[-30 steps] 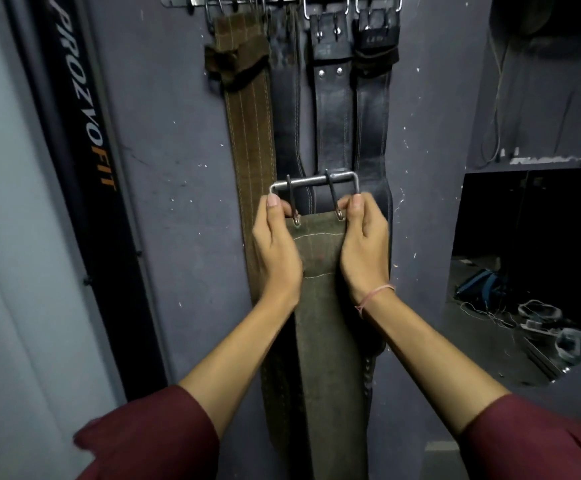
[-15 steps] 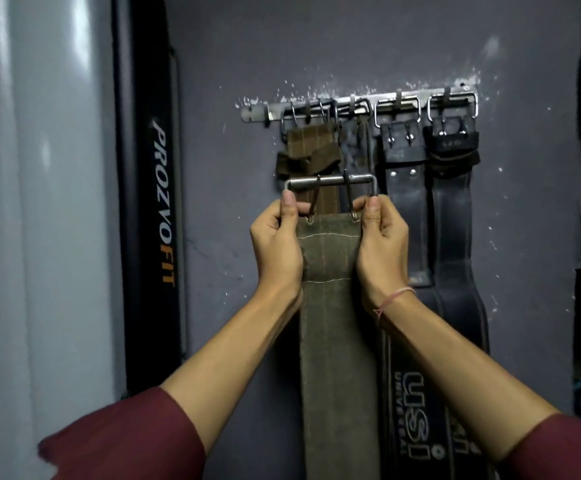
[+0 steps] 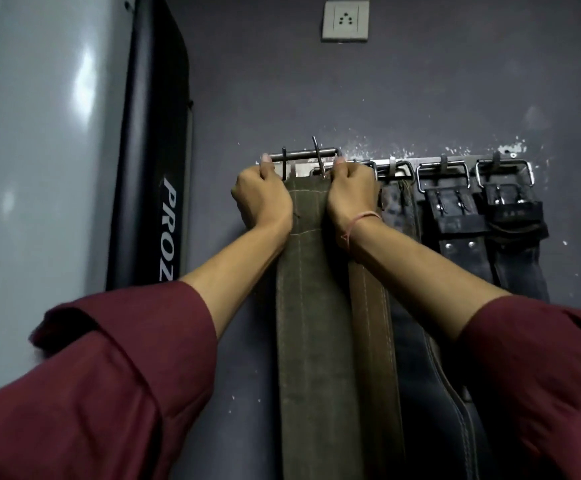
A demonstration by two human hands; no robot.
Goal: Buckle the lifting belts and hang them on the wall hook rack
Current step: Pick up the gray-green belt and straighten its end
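An olive-green lifting belt hangs straight down between my arms. My left hand grips its top left corner and my right hand grips its top right corner. The belt's steel buckle stands above my fingers, level with the left end of the wall hook rack. One buckle prong sticks up above the frame. Whether the buckle sits on a hook I cannot tell. A brown belt hangs just behind the green one.
Three dark leather belts hang from the rack to the right, buckles over hooks. A black-edged grey pad with white lettering stands against the wall on the left. A wall socket sits above the rack.
Both hands have lifted the green belt from mid-wall up to rack height and a little left. The view has tilted upward, bringing the socket into sight.
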